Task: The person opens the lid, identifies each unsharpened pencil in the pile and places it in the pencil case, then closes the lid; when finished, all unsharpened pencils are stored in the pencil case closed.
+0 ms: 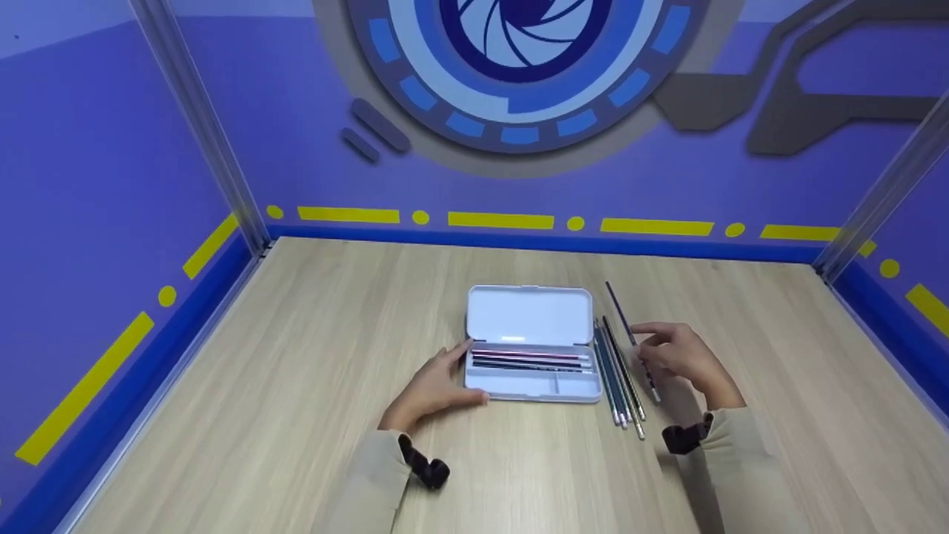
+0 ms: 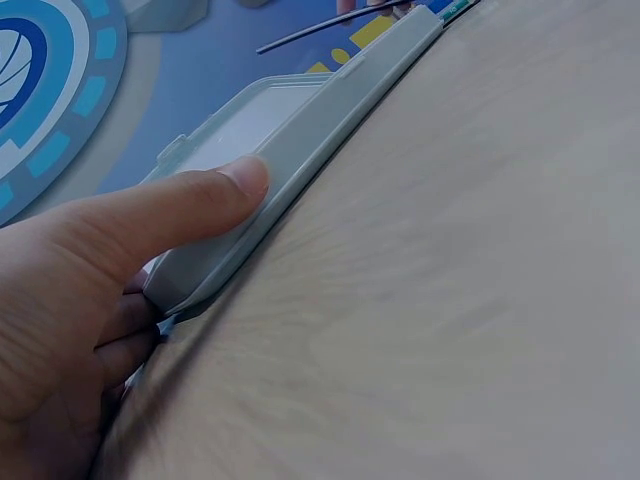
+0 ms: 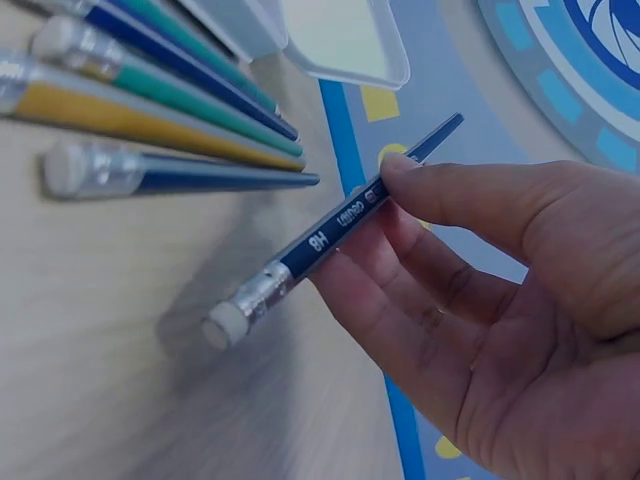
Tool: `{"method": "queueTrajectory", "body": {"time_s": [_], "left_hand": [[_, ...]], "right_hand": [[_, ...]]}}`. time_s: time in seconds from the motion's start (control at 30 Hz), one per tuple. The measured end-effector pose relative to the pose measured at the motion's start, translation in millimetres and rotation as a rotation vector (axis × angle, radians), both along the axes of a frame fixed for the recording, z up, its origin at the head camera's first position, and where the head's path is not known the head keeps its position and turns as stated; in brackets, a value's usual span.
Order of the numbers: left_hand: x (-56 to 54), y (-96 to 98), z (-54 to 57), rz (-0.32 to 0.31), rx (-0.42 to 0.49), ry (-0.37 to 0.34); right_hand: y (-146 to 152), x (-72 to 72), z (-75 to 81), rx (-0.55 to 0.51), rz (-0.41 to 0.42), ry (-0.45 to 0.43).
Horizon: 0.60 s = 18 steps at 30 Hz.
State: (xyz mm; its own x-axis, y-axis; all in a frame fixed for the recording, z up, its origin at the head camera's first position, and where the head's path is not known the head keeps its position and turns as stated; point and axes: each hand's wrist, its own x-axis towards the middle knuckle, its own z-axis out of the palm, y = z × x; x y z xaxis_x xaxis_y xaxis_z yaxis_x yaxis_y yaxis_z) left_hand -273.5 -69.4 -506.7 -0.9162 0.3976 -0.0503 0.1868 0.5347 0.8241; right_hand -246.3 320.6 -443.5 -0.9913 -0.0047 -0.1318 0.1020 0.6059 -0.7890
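A white pencil case (image 1: 511, 386) lies with its lid (image 1: 530, 315) raised at the back. Several pencils (image 1: 528, 358) rest side by side in its long rear compartment. My left hand (image 1: 432, 387) holds the case's left end, the thumb against the front wall and the fingers round the left side. To the right of the case, my right hand (image 1: 686, 360) pinches a dark blue pencil (image 3: 345, 220) between thumb and fingers. That pencil is held above the table, its white eraser end towards me. Several loose pencils (image 1: 614, 374), green, blue and gold, lie between the case and my right hand.
The light wooden table (image 1: 296, 334) is bounded by blue-purple panels (image 1: 74, 185) at the left, back and right. Metal posts (image 1: 211, 126) stand at the back corners. Two smaller front compartments (image 1: 511, 382) of the case hold nothing visible.
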Motion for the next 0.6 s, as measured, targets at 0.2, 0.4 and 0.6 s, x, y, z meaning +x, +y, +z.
{"method": "queueTrajectory", "body": {"time_s": [0.2,0.4,0.6], "left_hand": [[0.1,1.0,-1.6,-0.002,-0.007,0.001],[-1.6,0.5,0.4,0.003,-0.011,0.008],[-1.7,-1.2,-0.5,-0.006,-0.013,0.014]], "right_hand": [[-6.5,-0.8,2.2,0.011,0.020,0.030],[-16.7,-4.9,7.2,-0.009,0.043,0.053],[-26.1,-6.8,10.9,-0.029,0.073,0.069]]}}
